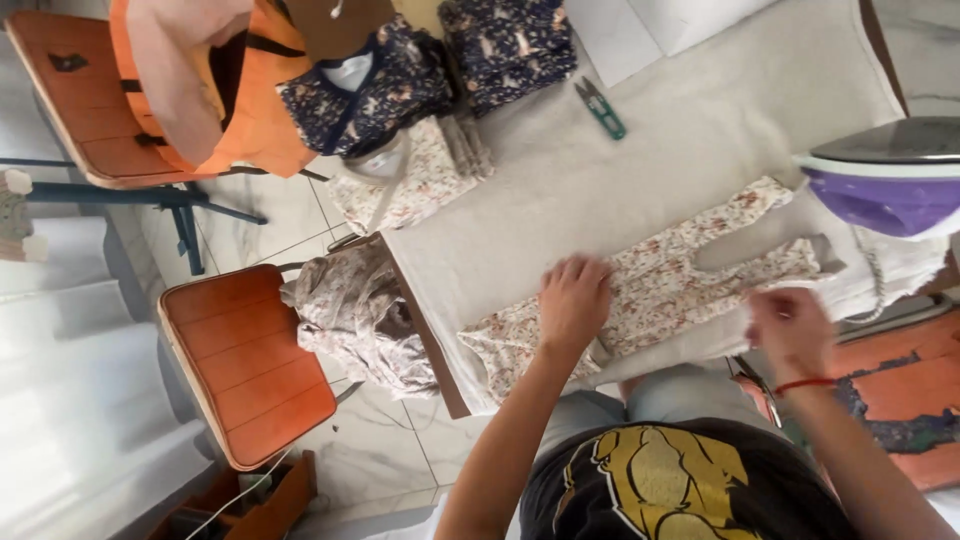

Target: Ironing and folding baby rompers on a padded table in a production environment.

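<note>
My left hand lies flat, fingers spread, pressing on the small cream cotton garment with the reddish floral print, which is stretched across the padded beige ironing surface right in front of me. My right hand hovers by the garment's strap end near the board's close edge; it is blurred, so I cannot tell whether its fingers pinch the fabric or are only curled beside it.

The risk I see is the purple and white steam iron, which stands just beyond my right hand at the board's end. If I swing that wrist outward carelessly I may brush its plate or knock it. The garment also lies close to the near edge of the board, so a tug from one side, with only my left palm pinning it, might drag it askew or crease it.

My left forearm reaches straight forward from my body, wrist level, palm down. My right arm angles outward, a red thread bracelet at the wrist.

Further back lie green thread snips, folded dark navy printed clothes, and a crumpled floral heap beside an orange wooden stool.
</note>
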